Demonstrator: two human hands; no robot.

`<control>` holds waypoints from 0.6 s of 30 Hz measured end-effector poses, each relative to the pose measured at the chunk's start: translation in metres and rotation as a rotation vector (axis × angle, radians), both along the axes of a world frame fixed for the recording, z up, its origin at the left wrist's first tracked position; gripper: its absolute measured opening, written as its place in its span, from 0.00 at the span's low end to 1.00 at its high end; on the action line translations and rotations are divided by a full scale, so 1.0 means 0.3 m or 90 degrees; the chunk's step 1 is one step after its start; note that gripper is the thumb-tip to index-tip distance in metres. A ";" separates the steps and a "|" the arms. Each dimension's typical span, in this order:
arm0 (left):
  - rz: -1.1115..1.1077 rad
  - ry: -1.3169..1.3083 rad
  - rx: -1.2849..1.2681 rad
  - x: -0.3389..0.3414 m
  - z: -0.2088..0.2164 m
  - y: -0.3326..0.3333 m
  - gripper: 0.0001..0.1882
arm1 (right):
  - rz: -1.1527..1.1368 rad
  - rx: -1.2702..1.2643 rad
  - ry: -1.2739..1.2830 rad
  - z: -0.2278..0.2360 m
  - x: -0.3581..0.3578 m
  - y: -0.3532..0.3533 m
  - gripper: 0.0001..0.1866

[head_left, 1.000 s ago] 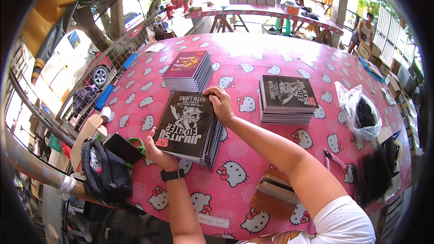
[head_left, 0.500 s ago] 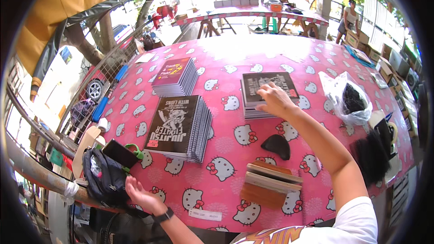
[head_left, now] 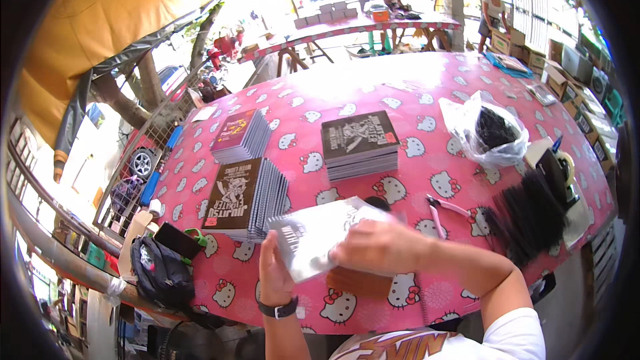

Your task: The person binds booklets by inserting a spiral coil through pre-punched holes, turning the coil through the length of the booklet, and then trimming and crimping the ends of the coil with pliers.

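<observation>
In front of me, a dark-covered notebook [head_left: 313, 237], its cover washed pale by glare, is tilted between my two hands. My left hand [head_left: 275, 273] grips its near left edge with the thumb up. Closed on its right part is my right hand [head_left: 373, 247], slightly smeared by motion. Beyond it stands a stack of black-covered notebooks [head_left: 360, 140]. To the left is another black-covered stack [head_left: 237, 193] with spiral coils along its right side. A maroon-covered stack [head_left: 237, 133] sits behind that one. The held notebook partly hides a brown wooden block [head_left: 360, 283].
Pink-handled pliers [head_left: 443, 213] lie right of my hands. Farther right are a bundle of thin black strands [head_left: 527, 220] and a clear plastic bag [head_left: 490, 130]. A black bag [head_left: 160, 270] and phone [head_left: 177, 240] sit at left. Two people are in the background.
My right hand has come back from the middle stack with a notebook. My left hand has moved right and taken hold of it. The view has shifted, and the pliers now show.
</observation>
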State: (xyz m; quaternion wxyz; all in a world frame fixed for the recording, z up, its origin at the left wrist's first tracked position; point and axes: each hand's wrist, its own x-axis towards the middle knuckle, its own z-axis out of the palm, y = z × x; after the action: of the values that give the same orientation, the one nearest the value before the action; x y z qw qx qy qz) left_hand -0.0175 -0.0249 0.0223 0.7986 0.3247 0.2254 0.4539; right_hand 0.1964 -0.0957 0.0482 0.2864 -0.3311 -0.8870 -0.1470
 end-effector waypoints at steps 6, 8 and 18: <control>0.100 0.051 0.310 0.011 -0.001 0.008 0.18 | -0.262 0.013 0.166 -0.083 0.071 -0.198 0.16; 0.086 0.001 0.371 -0.021 -0.008 0.024 0.19 | -0.387 0.038 0.565 -0.133 0.106 -0.200 0.17; -0.109 -0.001 0.553 0.077 0.025 0.114 0.11 | -0.217 -0.097 0.538 -0.247 0.097 -0.334 0.14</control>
State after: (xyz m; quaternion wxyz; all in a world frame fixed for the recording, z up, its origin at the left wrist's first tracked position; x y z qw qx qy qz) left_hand 0.0055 0.0094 0.0299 0.6232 0.6472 -0.0148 0.4389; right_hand 0.2254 -0.1960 -0.0260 0.5694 -0.5234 -0.6336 0.0211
